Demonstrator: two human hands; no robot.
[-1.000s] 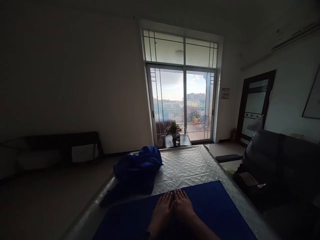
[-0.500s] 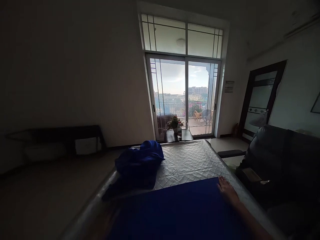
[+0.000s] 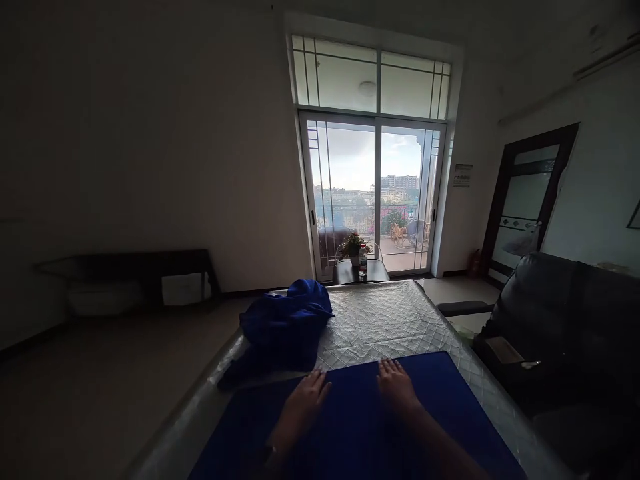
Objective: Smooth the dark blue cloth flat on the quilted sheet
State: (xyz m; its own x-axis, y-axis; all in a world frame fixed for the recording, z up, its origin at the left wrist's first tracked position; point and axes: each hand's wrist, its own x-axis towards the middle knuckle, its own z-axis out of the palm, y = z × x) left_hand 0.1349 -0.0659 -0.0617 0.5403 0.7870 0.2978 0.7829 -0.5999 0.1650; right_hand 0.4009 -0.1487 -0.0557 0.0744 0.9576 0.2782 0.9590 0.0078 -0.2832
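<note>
fingers of the left hand (image 3: 304, 399) and right hand (image 3: 396, 384) lie flat and spread, gripping nothing, on the blue cloth (image 3: 430, 427) at the mattress's (image 3: 390, 320) near end; a smoothing step, it seems, next needing outward strokes. crumpled blue bundle (image 3: 283, 328) far left; wall notice (image 3: 463, 175) unreadable

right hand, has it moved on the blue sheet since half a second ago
Yes. The right hand has slid left from the blue sheet's far right corner to near the middle of its far edge, close to the left hand.
</note>
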